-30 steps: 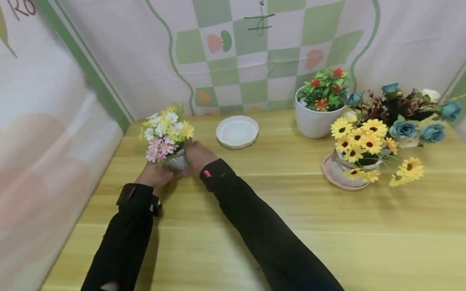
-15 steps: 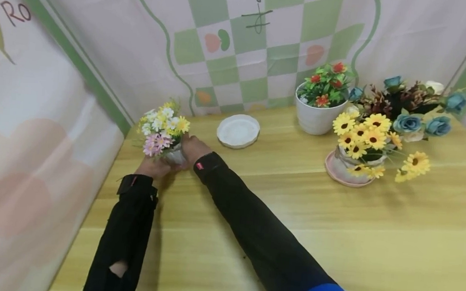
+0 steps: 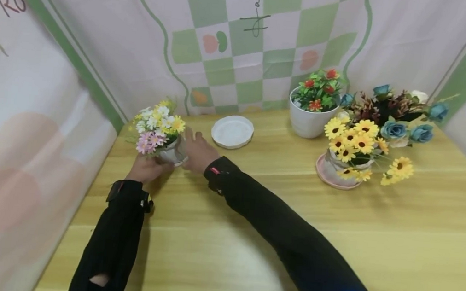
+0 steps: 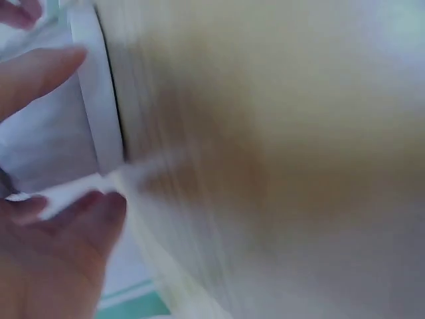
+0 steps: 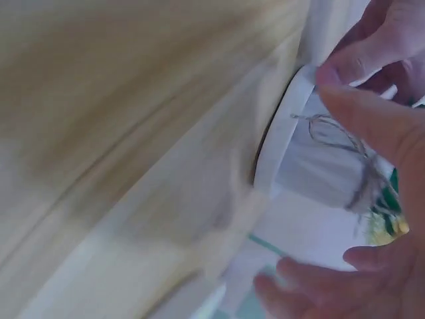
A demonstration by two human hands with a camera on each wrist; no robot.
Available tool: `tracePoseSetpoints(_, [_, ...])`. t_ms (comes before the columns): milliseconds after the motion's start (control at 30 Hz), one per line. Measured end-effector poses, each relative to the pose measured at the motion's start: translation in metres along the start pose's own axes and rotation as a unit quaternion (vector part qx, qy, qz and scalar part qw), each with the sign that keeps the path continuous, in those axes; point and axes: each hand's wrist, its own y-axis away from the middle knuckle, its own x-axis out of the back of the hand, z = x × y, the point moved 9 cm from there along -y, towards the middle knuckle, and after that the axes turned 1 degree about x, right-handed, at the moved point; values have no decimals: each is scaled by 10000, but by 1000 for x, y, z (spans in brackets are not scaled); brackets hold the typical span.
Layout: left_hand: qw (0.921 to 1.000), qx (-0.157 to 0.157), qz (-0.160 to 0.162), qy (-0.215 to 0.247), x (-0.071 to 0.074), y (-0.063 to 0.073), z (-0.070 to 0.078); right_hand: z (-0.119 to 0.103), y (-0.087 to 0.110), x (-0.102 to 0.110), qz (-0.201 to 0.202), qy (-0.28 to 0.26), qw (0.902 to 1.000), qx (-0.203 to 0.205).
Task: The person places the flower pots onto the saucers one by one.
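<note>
A small grey-white pot of white, yellow and pink artificial daisies stands at the table's back left. Twine is tied round it, and its base sits in a white saucer. My left hand is at the pot's front left, thumb straight along its side and the other fingers loosely spread near the saucer's edge. On the other side is my right hand, its thumb at the saucer's rim and its fingers spread away from the pot. The flowers partly hide the left fingertips in the head view.
An empty white saucer lies right of the hands. Farther right stand a white pot with red flowers, a pot of yellow daisies on a pink saucer, and blue roses. A printed curtain hangs behind.
My right hand has loosened from the pot and drawn slightly right, its fingers now spread. My left hand stays beside the pot, and more of the pot's side shows.
</note>
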Motion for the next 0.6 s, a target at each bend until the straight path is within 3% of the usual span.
tracePoseSetpoints(100, [9981,416,-76,-437,-3,14,-4,16,21,14,339,42,9991,-258])
tracePoseSetpoints(200, [9931,483,-3,-1069,-9,28,7,42,47,31,790,74,9944,-703])
tracePoseSetpoints(367, [9903,532,449,-1201,-18,56,34,94,89,58,1492,-475,9728,-1709])
tracePoseSetpoints(467, [9939,369,284,-998,-31,66,54,129,109,65,1415,-868,9575,-2359])
tracePoseSetpoints(600, [9985,104,-6,-539,-48,64,78,168,130,65,1021,-1425,9370,-3021])
